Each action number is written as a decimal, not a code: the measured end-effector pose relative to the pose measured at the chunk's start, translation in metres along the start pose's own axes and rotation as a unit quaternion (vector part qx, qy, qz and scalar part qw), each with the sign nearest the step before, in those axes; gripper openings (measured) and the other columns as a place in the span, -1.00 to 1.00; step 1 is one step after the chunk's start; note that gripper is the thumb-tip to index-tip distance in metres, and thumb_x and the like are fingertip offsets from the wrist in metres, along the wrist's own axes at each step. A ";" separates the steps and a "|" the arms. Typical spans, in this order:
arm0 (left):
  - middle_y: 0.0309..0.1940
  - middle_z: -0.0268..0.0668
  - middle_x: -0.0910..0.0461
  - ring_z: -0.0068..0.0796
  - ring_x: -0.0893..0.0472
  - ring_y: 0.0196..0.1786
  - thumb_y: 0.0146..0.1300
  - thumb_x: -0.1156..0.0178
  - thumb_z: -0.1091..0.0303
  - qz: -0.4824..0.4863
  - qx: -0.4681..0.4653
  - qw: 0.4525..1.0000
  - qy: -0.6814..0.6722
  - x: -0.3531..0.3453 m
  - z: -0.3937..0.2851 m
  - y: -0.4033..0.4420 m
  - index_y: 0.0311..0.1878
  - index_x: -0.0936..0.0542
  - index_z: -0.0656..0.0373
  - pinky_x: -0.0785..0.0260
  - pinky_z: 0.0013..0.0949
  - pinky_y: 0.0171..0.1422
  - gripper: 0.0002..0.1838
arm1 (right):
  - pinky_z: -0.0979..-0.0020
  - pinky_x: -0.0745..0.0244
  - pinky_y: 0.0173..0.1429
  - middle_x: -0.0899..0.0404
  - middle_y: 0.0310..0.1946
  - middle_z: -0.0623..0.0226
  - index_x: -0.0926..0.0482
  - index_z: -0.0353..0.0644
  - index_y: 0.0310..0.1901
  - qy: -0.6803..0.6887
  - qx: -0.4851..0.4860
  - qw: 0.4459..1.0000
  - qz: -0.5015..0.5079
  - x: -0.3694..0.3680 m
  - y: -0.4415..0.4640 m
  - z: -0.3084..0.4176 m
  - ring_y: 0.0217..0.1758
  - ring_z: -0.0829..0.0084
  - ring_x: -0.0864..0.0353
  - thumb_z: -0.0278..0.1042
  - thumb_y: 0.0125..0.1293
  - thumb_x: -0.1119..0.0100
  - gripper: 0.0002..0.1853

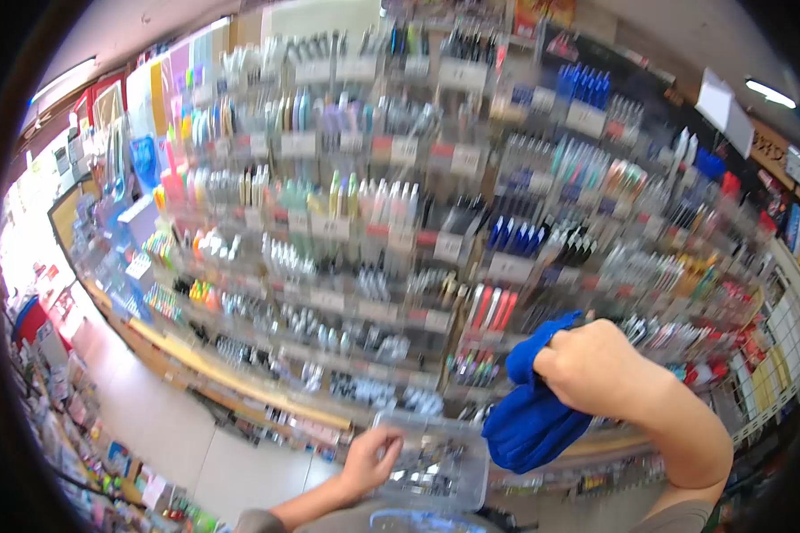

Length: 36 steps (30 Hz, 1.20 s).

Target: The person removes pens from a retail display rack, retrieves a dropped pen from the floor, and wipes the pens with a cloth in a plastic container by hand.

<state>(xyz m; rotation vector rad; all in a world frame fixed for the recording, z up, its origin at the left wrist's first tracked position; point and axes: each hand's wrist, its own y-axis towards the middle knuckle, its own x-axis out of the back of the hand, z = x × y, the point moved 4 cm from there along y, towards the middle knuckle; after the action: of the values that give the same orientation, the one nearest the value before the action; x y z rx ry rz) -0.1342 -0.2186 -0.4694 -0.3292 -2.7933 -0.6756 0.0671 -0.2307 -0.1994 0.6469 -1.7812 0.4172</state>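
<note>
My right hand (596,369) is closed around a bunched blue cloth (538,422), which hangs down in front of the lower shelves. Below and to the left, my left hand (372,457) is at the left edge of a clear plastic box (471,449). Its fingers are curled inward, and whether they grip the rim or a small item does not show. Several small dark and silvery pieces lie inside the box, too blurred to name.
Clear tiered display racks (329,222) filled with pens and small bottles, with price labels, span the view ahead. A wooden ledge (213,360) runs beneath them. Tiled floor (240,462) shows at lower left, beside more stacked goods (80,426). A white wire rack (787,329) stands at right.
</note>
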 end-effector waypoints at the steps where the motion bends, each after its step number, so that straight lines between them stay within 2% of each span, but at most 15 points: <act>1: -0.50 -0.20 -0.48 -0.40 -0.48 -0.45 0.06 -0.11 0.57 -0.029 0.004 1.000 -0.001 0.002 0.001 -0.001 -0.31 -0.50 0.27 -0.32 -0.48 -0.37 -0.90 | 0.31 -0.44 -0.45 -0.50 -0.58 0.25 -0.48 -0.14 -0.51 0.015 -0.003 0.999 0.043 -0.015 -0.001 0.003 -0.50 0.26 -0.55 -0.44 -0.05 -0.02 -0.96; 4: -0.40 -0.17 -0.48 -0.38 -0.50 -0.38 0.07 -0.07 0.60 -0.049 0.019 0.999 -0.010 0.007 -0.002 -0.001 -0.27 -0.48 0.29 -0.36 -0.47 -0.33 -0.88 | 0.30 -0.45 -0.41 -0.51 -0.56 0.23 -0.49 -0.17 -0.52 0.049 0.004 0.995 0.092 -0.057 -0.001 0.011 -0.46 0.23 -0.56 -0.45 -0.06 -0.03 -0.95; 5: -0.36 -0.24 -0.47 -0.54 -0.51 -0.34 0.13 -0.04 0.59 -0.045 0.027 0.999 -0.011 0.008 -0.001 -0.001 -0.24 -0.46 0.31 -0.37 -0.55 -0.26 -0.89 | 0.30 -0.45 -0.40 -0.51 -0.56 0.22 -0.49 -0.17 -0.52 0.057 0.005 0.993 0.104 -0.070 0.000 0.013 -0.45 0.23 -0.56 -0.45 -0.06 -0.04 -0.96; 10: -0.36 -0.24 -0.46 -0.55 -0.51 -0.33 0.13 -0.04 0.60 -0.019 0.050 0.997 -0.048 0.006 0.009 -0.001 -0.25 -0.46 0.30 -0.38 -0.55 -0.27 -0.89 | 0.32 -0.48 -0.34 -0.53 -0.47 0.24 -0.52 -0.18 -0.47 0.089 0.037 0.986 0.134 -0.137 0.003 0.040 -0.38 0.26 -0.57 -0.45 -0.07 -0.07 -0.92; 13: -0.42 -0.19 -0.48 -0.38 -0.49 -0.41 0.06 -0.06 0.63 -0.032 0.034 0.998 -0.041 0.005 0.006 0.001 -0.28 -0.47 0.28 -0.34 -0.48 -0.35 -0.87 | 0.31 -0.47 -0.25 -0.50 -0.40 0.24 -0.52 -0.21 -0.42 0.198 0.057 0.970 0.130 -0.182 -0.005 0.067 -0.24 0.26 -0.52 -0.43 -0.05 -0.08 -0.88; 15: -0.43 -0.19 -0.46 -0.32 -0.49 -0.41 0.04 -0.10 0.58 0.013 0.004 1.000 0.021 0.002 0.001 0.002 -0.26 -0.47 0.25 -0.34 -0.43 -0.34 -0.84 | 0.30 -0.44 -0.18 -0.49 -0.37 0.26 -0.52 -0.21 -0.41 0.206 0.088 0.963 0.148 -0.209 -0.010 0.079 -0.20 0.27 -0.50 -0.43 -0.04 -0.08 -0.88; 17: -0.43 -0.19 -0.45 -0.27 -0.48 -0.39 0.01 -0.15 0.51 0.079 -0.042 0.991 0.102 -0.003 -0.008 0.005 -0.24 -0.46 0.22 -0.33 -0.39 -0.32 -0.80 | 0.34 -0.32 -0.14 -0.47 -0.40 0.35 -0.53 -0.17 -0.42 0.211 0.087 0.964 0.135 -0.220 -0.016 0.082 -0.22 0.33 -0.43 -0.43 -0.03 -0.09 -0.90; 19: -0.40 -0.20 -0.44 -0.23 -0.48 -0.33 -0.02 -0.19 0.43 0.167 -0.102 0.960 0.198 -0.011 -0.019 0.010 -0.20 -0.45 0.19 -0.33 -0.33 -0.28 -0.74 | 0.37 -0.26 -0.15 -0.44 -0.41 0.39 -0.53 -0.13 -0.42 0.231 0.086 0.962 0.115 -0.221 -0.022 0.080 -0.23 0.37 -0.38 -0.42 -0.03 -0.12 -0.91; 20: -0.29 -0.23 -0.44 -0.24 -0.47 -0.22 -0.09 -0.26 0.26 0.239 -0.128 0.929 0.252 -0.019 -0.016 0.009 -0.09 -0.39 0.21 -0.32 -0.27 -0.27 -0.53 | 0.38 -0.21 -0.15 -0.43 -0.44 0.41 -0.52 -0.13 -0.45 0.242 0.078 0.963 0.090 -0.224 -0.024 0.079 -0.24 0.37 -0.35 -0.46 -0.04 -0.09 -0.93; 23: -0.09 -0.20 -0.39 -0.27 -0.44 -0.06 -0.22 -0.36 0.24 0.358 -0.125 0.823 0.422 -0.038 -0.008 0.005 0.08 -0.26 0.26 -0.32 -0.25 -0.10 -0.25 | 0.37 -0.22 -0.17 -0.42 -0.46 0.41 -0.52 -0.14 -0.45 0.247 0.066 0.965 0.064 -0.227 -0.026 0.078 -0.25 0.37 -0.35 -0.46 -0.06 -0.11 -0.93; 24: -0.01 -0.17 -0.33 -0.24 -0.40 -0.01 -0.31 -0.41 0.19 0.412 -0.117 0.784 0.450 -0.046 -0.001 0.004 0.15 -0.16 0.33 -0.37 -0.19 -0.09 -0.08 | 0.37 -0.22 -0.18 -0.42 -0.48 0.40 -0.51 -0.15 -0.46 0.251 0.060 0.965 0.048 -0.229 -0.026 0.078 -0.26 0.36 -0.35 -0.47 -0.07 -0.11 -0.92; 28: -0.06 -0.16 -0.33 -0.22 -0.39 -0.01 -0.34 -0.42 0.14 0.495 -0.098 0.716 0.483 -0.084 0.030 -0.003 0.15 -0.17 0.35 -0.44 -0.05 -0.14 -0.04 | 0.36 -0.22 -0.16 -0.43 -0.50 0.39 -0.49 -0.15 -0.49 0.300 0.049 0.953 0.001 -0.243 -0.026 0.077 -0.27 0.36 -0.37 -0.54 -0.10 -0.06 -0.91; 31: -0.09 -0.15 -0.33 -0.25 -0.41 -0.04 -0.23 -0.37 0.14 0.491 -0.096 0.688 0.526 -0.102 0.042 -0.011 0.11 -0.19 0.37 -0.47 -0.08 -0.21 -0.14 | 0.35 -0.23 -0.17 -0.43 -0.48 0.39 -0.49 -0.15 -0.46 0.311 0.038 0.949 -0.020 -0.247 -0.028 0.079 -0.28 0.35 -0.37 -0.56 -0.11 -0.06 -0.88; 34: -0.07 -0.04 -0.33 -0.19 -0.43 -0.06 0.12 0.00 0.29 0.516 -0.057 0.661 0.542 -0.109 0.053 -0.019 0.11 -0.21 0.38 -0.44 0.09 -0.32 -0.48 | 0.36 -0.23 -0.20 -0.45 -0.47 0.38 -0.52 -0.16 -0.36 0.323 0.024 0.945 -0.041 -0.252 -0.028 0.078 -0.26 0.35 -0.38 -0.56 -0.09 -0.09 -0.82; 36: -0.13 -0.10 -0.36 -0.25 -0.45 -0.10 0.05 -0.09 0.28 0.492 -0.061 0.649 0.577 -0.111 0.051 -0.019 0.04 -0.25 0.38 -0.47 -0.05 -0.33 -0.48 | 0.35 -0.24 -0.18 -0.45 -0.47 0.37 -0.51 -0.16 -0.35 0.351 0.015 0.934 -0.065 -0.252 -0.030 0.077 -0.26 0.33 -0.38 -0.57 -0.05 -0.08 -0.82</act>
<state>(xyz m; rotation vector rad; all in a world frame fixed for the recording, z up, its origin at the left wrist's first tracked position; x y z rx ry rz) -0.0444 -0.2282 -0.5533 -0.9186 -1.0539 -0.4679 0.0798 -0.2441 -0.4641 0.5411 -1.0461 0.5078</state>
